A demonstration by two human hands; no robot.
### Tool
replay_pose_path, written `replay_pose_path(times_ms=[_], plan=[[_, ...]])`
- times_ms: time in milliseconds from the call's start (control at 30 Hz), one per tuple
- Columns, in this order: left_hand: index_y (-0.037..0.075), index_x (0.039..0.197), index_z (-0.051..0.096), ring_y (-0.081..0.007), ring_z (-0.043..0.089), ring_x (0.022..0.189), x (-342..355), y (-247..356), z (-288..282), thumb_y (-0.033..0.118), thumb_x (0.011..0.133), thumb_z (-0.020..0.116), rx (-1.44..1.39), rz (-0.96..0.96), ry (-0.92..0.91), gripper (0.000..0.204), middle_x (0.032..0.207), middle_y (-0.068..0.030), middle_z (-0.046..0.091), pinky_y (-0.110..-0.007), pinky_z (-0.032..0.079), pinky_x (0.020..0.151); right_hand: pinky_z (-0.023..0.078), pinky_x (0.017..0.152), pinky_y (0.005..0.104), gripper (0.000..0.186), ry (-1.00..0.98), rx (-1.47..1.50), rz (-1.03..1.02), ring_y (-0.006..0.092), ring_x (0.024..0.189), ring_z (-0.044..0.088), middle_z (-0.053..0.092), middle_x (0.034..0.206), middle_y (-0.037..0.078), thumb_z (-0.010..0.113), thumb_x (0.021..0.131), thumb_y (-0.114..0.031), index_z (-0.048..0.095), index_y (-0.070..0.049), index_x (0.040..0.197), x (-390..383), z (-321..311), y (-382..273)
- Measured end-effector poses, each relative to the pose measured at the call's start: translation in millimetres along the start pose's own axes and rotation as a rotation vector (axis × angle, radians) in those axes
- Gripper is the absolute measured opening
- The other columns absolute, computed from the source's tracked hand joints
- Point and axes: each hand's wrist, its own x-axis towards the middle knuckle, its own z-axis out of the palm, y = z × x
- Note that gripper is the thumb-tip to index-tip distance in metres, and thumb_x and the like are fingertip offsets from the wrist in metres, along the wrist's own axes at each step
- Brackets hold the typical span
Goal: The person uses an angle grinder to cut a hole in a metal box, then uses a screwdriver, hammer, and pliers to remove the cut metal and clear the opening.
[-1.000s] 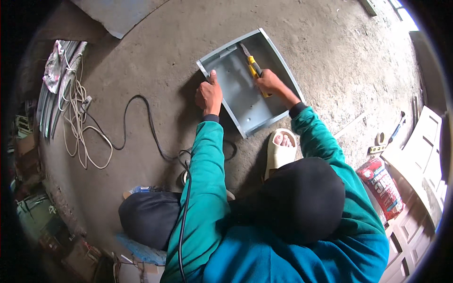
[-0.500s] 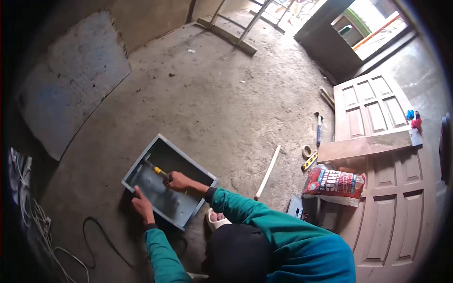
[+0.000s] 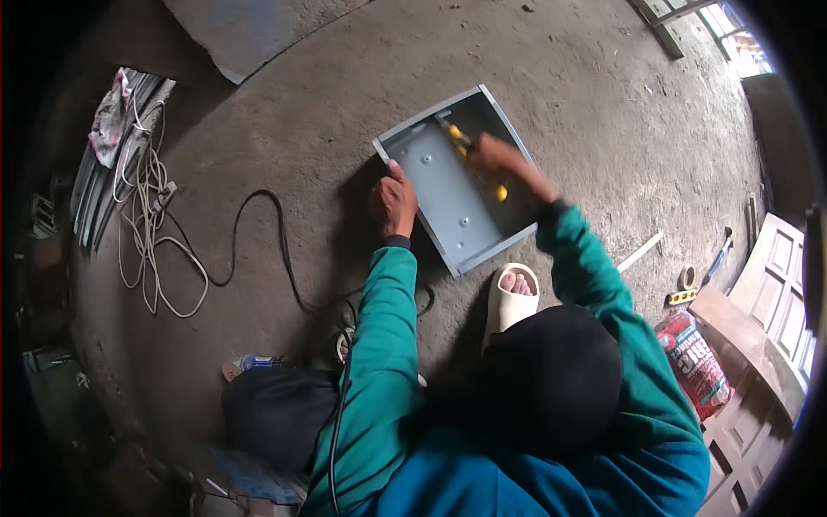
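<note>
A grey open metal box [image 3: 444, 191] lies on the concrete floor, its open side up, with several small round bumps on its bottom. My left hand [image 3: 394, 202] grips the box's left wall, thumb over the rim. My right hand [image 3: 500, 159], slightly blurred, is closed around a hammer [image 3: 457, 134] with a yellow and black handle. The hammer's head is inside the box, close to the far wall near the far left corner. Whether it touches the metal I cannot tell.
White cables [image 3: 148, 194] are heaped at the left, and a black cord [image 3: 282, 246] runs from them toward my left arm. At the right are a wooden stick [image 3: 640, 252], a yellow level [image 3: 681, 297], a tape roll [image 3: 687, 276], a red bag [image 3: 696, 362] and panelled wooden doors [image 3: 775, 258].
My view has swung left and down, so the box appears farther right and higher, and the cable heap shows fully. Both hands keep their holds on box and hammer.
</note>
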Motion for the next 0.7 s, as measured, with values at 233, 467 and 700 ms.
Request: replay_pose_path(times_ms=[233,467,700], plan=[[-0.005,0.066,0.066,-0.0426,0.065,0.07,2.5,13.3,-10.7,0.048,0.097,0.032,-0.036,-0.082,-0.036,0.071,0.071,-0.0257,0.064,-0.047,0.05,0.059,0.051,0.075,0.0482,0.027,0.171,0.021,0.204,0.0389,0.091,0.065,0.066,0.095,0.023,0.059,0.082,-0.026,0.061,-0.001,0.094,2.0,58.3,-0.2],[-0.009,0.078,0.067,-0.0502,0.061,0.086,1.1,26.4,-34.6,0.052,0.097,0.027,0.01,-0.072,-0.21,0.076,0.089,-0.0307,0.064,-0.052,0.05,0.075,0.054,0.063,0.0364,0.021,-0.111,0.184,0.043,0.0244,0.07,0.065,0.062,0.072,0.01,0.056,0.086,-0.024,0.058,-0.003,0.087,-4.4,-20.6,12.7],[-0.007,0.077,0.069,-0.0458,0.064,0.082,3.3,12.2,-14.0,0.052,0.096,0.03,0.013,-0.096,-0.2,0.073,0.085,-0.0294,0.065,-0.052,0.052,0.071,0.051,0.072,0.0499,0.03,0.425,0.168,0.039,0.0437,0.084,0.064,0.064,0.091,0.028,0.059,0.079,-0.026,0.061,0.002,0.09,-7.7,100.1,34.5]])
